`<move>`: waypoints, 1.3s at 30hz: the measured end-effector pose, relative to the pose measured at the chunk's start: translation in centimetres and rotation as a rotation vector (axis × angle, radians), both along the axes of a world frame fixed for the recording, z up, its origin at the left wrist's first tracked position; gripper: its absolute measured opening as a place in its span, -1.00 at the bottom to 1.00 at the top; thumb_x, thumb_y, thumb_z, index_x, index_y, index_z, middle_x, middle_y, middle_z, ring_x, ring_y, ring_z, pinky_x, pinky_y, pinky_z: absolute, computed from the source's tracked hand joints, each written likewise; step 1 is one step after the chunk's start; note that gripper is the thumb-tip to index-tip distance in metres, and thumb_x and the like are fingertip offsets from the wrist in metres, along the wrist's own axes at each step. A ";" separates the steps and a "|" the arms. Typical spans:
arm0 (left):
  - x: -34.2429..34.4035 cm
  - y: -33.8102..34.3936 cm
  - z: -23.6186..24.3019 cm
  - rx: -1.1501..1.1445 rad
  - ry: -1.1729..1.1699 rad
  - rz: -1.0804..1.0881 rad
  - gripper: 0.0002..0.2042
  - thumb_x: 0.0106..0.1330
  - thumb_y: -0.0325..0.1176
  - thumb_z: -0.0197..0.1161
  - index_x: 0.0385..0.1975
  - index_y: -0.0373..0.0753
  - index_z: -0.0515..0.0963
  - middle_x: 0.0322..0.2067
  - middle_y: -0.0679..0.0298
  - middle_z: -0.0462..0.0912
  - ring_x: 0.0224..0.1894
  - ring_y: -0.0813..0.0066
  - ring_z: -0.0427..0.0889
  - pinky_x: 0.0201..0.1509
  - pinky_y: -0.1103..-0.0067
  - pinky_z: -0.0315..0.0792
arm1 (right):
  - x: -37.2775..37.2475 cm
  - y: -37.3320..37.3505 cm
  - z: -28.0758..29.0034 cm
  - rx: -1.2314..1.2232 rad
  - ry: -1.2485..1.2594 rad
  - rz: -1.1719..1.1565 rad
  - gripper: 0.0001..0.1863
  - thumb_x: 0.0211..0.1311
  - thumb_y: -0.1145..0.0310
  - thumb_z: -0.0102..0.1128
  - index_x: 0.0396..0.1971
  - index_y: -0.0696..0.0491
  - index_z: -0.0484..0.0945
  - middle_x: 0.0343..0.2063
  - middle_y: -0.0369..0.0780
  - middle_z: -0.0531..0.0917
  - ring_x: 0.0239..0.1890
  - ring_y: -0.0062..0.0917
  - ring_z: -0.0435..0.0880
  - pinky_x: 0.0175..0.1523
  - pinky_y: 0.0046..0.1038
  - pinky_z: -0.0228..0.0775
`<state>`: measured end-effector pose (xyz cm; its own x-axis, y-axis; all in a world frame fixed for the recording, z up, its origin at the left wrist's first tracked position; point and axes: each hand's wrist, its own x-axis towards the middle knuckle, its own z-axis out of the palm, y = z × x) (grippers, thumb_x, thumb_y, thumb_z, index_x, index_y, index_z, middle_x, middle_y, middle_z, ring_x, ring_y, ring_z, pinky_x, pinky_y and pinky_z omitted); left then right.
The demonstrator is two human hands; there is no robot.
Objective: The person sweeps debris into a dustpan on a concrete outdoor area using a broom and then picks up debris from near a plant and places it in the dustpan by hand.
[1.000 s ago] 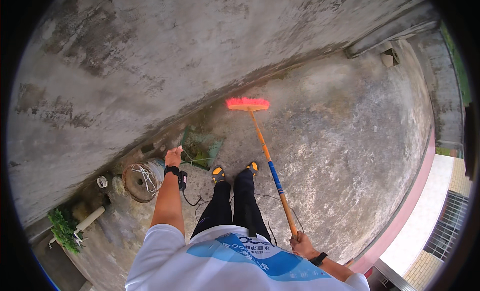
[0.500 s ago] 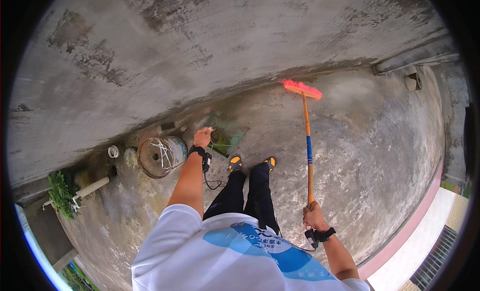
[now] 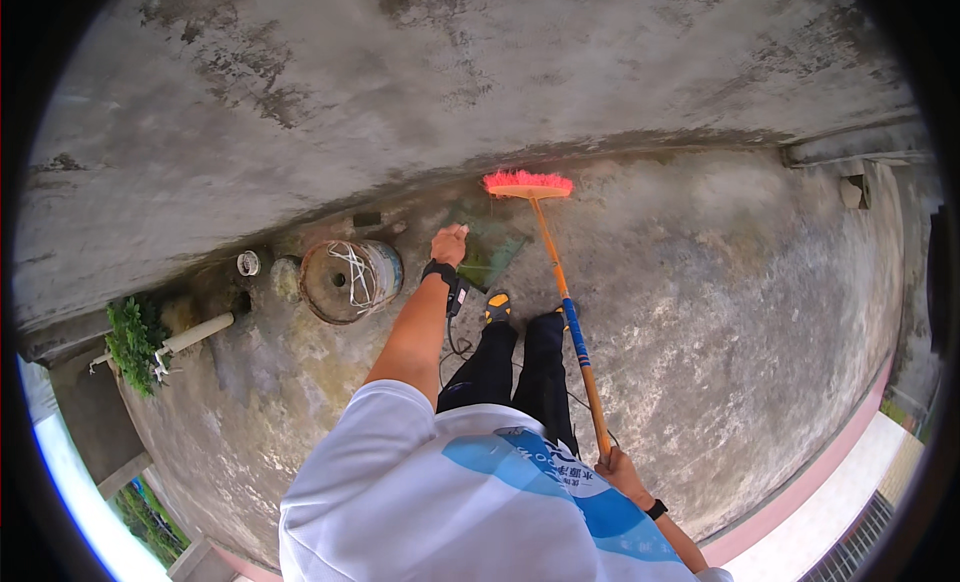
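Observation:
A long-handled broom (image 3: 568, 304) with bright pink bristles and an orange handle banded in blue slants across the floor ahead of me. My right hand (image 3: 622, 472) is wrapped round the top end of its handle. The bristle head (image 3: 528, 185) lies at the foot of the concrete wall. My left hand (image 3: 449, 244) is held out in front, fingers closed; what they hold, if anything, is too small to name. Behind and below that hand is a flat greenish panel (image 3: 498, 262) on the floor, partly hidden by my hand and wrist device.
A round bucket (image 3: 318, 300) topped with white cord stands left of my arm, beside the wall (image 3: 380, 102). Farther left are a small white cup-like container (image 3: 248, 263), a pale pipe (image 3: 198, 334) and a green plant (image 3: 135, 347). A low pinkish ledge (image 3: 800, 482) runs along the right.
The broom head has swung left along the wall's foot, closer to my left hand. My left hand has reached a little farther forward. The whole view has shifted slightly.

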<state>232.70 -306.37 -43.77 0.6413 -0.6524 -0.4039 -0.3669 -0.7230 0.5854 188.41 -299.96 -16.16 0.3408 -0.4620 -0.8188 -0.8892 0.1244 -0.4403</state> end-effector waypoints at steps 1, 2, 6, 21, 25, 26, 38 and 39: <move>-0.2 0.1 0.2 -0.026 -0.006 0.040 -0.73 0.12 -0.08 -0.06 -0.43 -0.12 0.46 -0.38 -0.02 0.46 -0.28 0.00 0.41 -0.21 0.32 0.30 | -1.1 0.3 0.5 0.022 -0.018 -0.106 -0.83 -0.12 0.46 -0.03 -0.60 0.28 0.30 -0.74 0.01 0.42 -0.62 -0.21 0.48 -0.53 -0.36 0.27; -0.2 0.2 0.3 -0.025 -0.008 0.048 -0.73 0.12 -0.08 -0.06 -0.43 -0.12 0.46 -0.38 -0.02 0.46 -0.28 0.00 0.41 -0.21 0.32 0.30 | -1.9 0.6 1.0 0.046 -0.037 -0.213 -0.85 -0.11 0.46 -0.03 -0.61 0.26 0.30 -0.74 -0.02 0.42 -0.64 -0.25 0.47 -0.55 -0.38 0.25; -0.2 0.5 0.8 0.020 0.035 0.068 -0.72 0.12 -0.07 -0.05 -0.42 -0.13 0.46 -0.35 -0.03 0.46 -0.24 0.03 0.40 -0.17 0.35 0.29 | -1.6 0.6 1.7 0.082 -0.093 -0.290 -0.87 -0.10 0.47 -0.04 -0.60 0.24 0.31 -0.76 -0.05 0.41 -0.65 -0.33 0.48 -0.57 -0.39 0.25; -1.2 1.1 3.4 0.035 -0.091 -0.080 -0.75 0.18 -0.24 -0.16 -0.35 -0.19 0.45 -0.31 0.17 0.49 -0.22 0.16 0.42 -0.17 0.38 0.33 | -2.6 -0.8 3.7 0.121 0.128 -0.006 -0.72 -0.09 0.32 0.08 -0.61 0.25 0.28 -0.68 -0.01 0.44 -0.53 -0.32 0.51 -0.49 -0.40 0.28; -0.3 2.3 2.3 0.006 -0.063 0.099 -0.75 0.16 -0.18 -0.09 -0.39 -0.18 0.46 -0.40 0.07 0.49 -0.28 0.06 0.43 -0.22 0.33 0.33 | 1.3 -2.2 3.0 0.089 0.078 -0.025 -0.74 -0.10 0.35 0.09 -0.62 0.26 0.30 -0.65 0.00 0.46 -0.50 -0.39 0.51 -0.48 -0.44 0.28; 0.0 2.5 1.7 0.013 -0.035 0.165 -0.75 0.15 -0.16 -0.07 -0.40 -0.17 0.47 -0.43 0.04 0.49 -0.30 0.02 0.43 -0.23 0.32 0.32 | 3.7 -3.3 3.3 0.083 0.059 0.081 -0.75 -0.10 0.37 0.07 -0.61 0.27 0.31 -0.64 0.01 0.46 -0.51 -0.37 0.52 -0.48 -0.43 0.28; 0.6 2.5 -1.0 -0.038 -0.096 0.244 -0.74 0.09 -0.10 0.01 -0.49 -0.14 0.51 -0.51 0.07 0.50 -0.37 0.13 0.48 -0.28 0.43 0.35 | -0.2 -3.2 2.6 0.103 0.072 0.232 -0.86 -0.09 0.48 0.01 -0.64 0.21 0.28 -0.73 -0.18 0.42 -0.64 -0.49 0.46 -0.55 -0.49 0.27; 0.2 2.6 0.5 -0.034 -0.013 0.291 -0.72 0.11 -0.10 -0.02 -0.50 -0.16 0.51 -0.44 0.06 0.51 -0.31 0.15 0.46 -0.23 0.44 0.34 | -1.0 -3.3 3.1 0.115 0.079 0.189 -0.86 -0.09 0.48 0.01 -0.64 0.21 0.28 -0.73 -0.19 0.42 -0.64 -0.50 0.45 -0.55 -0.50 0.27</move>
